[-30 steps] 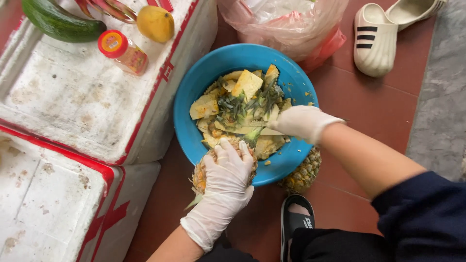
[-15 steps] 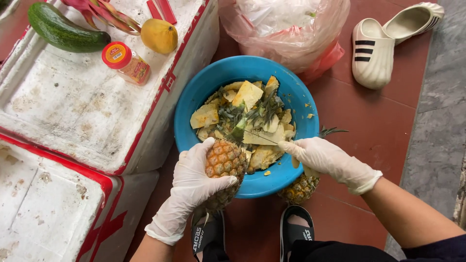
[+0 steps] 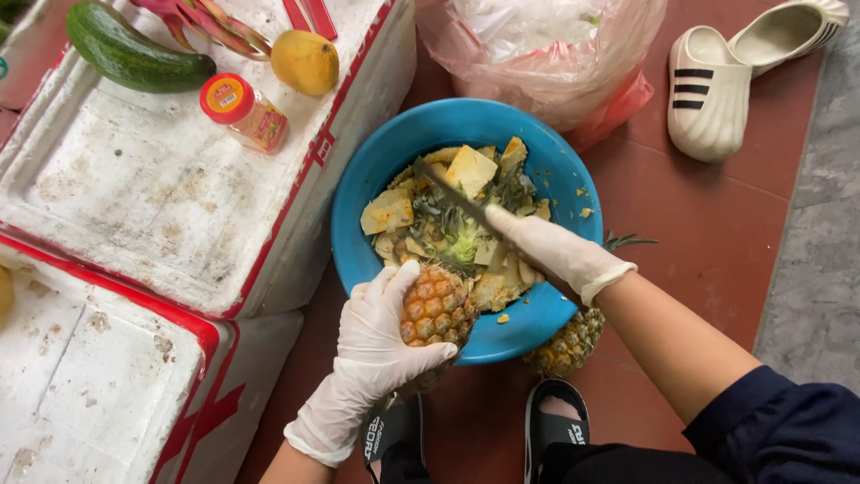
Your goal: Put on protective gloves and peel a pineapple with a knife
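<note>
My left hand (image 3: 372, 345), in a white glove, grips a pineapple (image 3: 437, 306) over the near rim of a blue bowl (image 3: 537, 143). The fruit's cut green top points into the bowl. My right hand (image 3: 551, 249), also gloved, holds a knife (image 3: 452, 196) whose blade reaches up and left across the pineapple peels and leaf scraps (image 3: 448, 206) piled in the bowl. The blade lies just beyond the pineapple's top end.
A second pineapple (image 3: 566, 345) lies on the red floor under the bowl's right edge. White foam boxes (image 3: 134, 206) at left carry a cucumber (image 3: 134, 58), a mango (image 3: 305, 61) and a red-capped jar (image 3: 244, 112). A plastic bag (image 3: 546, 54) and pale slippers (image 3: 712, 90) sit beyond.
My left hand has turned the pineapple from under its palm to an upright grip. My right hand drew back, then swung the knife forward over the scraps.
</note>
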